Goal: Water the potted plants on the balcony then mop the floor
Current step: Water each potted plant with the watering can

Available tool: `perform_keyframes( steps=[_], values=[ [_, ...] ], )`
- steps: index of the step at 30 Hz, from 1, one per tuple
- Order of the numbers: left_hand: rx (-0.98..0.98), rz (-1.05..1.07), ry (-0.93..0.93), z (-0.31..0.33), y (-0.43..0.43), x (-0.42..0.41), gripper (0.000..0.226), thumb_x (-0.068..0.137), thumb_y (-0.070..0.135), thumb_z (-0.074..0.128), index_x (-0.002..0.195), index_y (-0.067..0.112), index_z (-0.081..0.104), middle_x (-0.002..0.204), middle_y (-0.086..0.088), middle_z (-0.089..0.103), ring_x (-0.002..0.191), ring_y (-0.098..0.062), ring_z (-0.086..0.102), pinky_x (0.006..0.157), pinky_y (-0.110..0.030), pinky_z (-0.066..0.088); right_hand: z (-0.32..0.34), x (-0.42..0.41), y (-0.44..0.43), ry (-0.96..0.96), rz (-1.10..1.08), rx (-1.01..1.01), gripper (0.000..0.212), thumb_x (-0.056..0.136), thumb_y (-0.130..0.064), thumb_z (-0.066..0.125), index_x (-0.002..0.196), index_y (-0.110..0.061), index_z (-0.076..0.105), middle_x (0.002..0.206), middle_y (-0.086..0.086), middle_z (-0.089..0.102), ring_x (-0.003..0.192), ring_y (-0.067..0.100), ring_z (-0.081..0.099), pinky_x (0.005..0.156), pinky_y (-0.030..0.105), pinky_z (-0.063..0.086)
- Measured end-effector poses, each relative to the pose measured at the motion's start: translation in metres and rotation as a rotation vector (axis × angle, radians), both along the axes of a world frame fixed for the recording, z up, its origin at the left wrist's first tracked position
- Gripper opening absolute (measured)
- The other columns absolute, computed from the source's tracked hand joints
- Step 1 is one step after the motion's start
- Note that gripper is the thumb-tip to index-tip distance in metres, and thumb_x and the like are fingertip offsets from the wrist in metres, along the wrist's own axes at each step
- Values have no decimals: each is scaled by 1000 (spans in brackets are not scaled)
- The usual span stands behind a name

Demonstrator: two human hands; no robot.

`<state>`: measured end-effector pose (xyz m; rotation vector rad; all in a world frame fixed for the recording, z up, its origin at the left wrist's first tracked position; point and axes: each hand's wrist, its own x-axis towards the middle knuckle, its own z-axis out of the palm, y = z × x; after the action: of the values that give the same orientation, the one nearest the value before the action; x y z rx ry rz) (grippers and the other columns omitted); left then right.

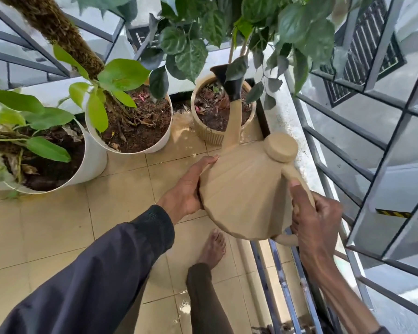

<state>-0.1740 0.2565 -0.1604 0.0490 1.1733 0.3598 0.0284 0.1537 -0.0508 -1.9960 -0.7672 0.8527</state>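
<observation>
Single head-worn wide-angle view, looking forward and steeply down: left hand (186,189) and right hand (316,220) with the can (241,196) close beneath the lens, pots (94,162) farther ahead on the floor (58,225), railing (343,121) bowed along the right edge

Tan watering can (241,196) with a black spout tip (229,85); one cream pot (210,137), vertically ribbed, and two plain white pots (92,162) of dark brown soil (140,116). Lime leaves (123,74) and deep green leaves (191,59) (the darker ones heavily veined). Beige floor tiles (58,225), grey railing (343,121), yellow-and-black striped tape (393,214), dark navy sleeve (94,273).
</observation>
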Motion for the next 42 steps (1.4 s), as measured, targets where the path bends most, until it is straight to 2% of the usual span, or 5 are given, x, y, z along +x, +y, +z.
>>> perform_keyframes(
  steps=[6,15,29,35,42],
  values=[
    [23,-5,-5,0,-5,-10,68,71,51,83,129,19,69,110,-7,77,92,-25,74,76,-36,60,-7,-9,-3,-3,18,30,56,90,-58,71,45,-31,51,42,-10,37,42,14,30,47,27,32],
    [-1,-53,-17,2,-1,-24,66,66,53,84,122,20,73,109,-8,77,91,-26,75,77,-37,60,-1,-30,-10,-24,-39,23,70,88,-60,71,50,-11,40,44,4,27,46,18,27,45,36,23],
    [50,-15,-61,12,-18,-70,56,71,63,81,115,29,77,121,-8,75,102,-22,74,82,-38,60,17,-78,-10,-78,75,43,52,91,-58,68,46,-37,51,41,-14,37,40,6,28,43,17,26],
    [-9,41,49,1,-36,-106,53,76,68,73,116,33,77,119,-1,77,107,-20,73,90,-37,56,16,-108,1,-36,130,-48,59,85,-61,69,46,-24,45,41,-9,36,42,11,31,40,28,38],
    [-17,60,90,-9,-61,-145,65,82,81,55,130,38,66,122,1,76,113,-21,72,100,-43,52,11,-145,20,-52,265,-98,86,77,-74,64,60,10,55,51,25,49,46,21,40,46,31,35]
  ],
)
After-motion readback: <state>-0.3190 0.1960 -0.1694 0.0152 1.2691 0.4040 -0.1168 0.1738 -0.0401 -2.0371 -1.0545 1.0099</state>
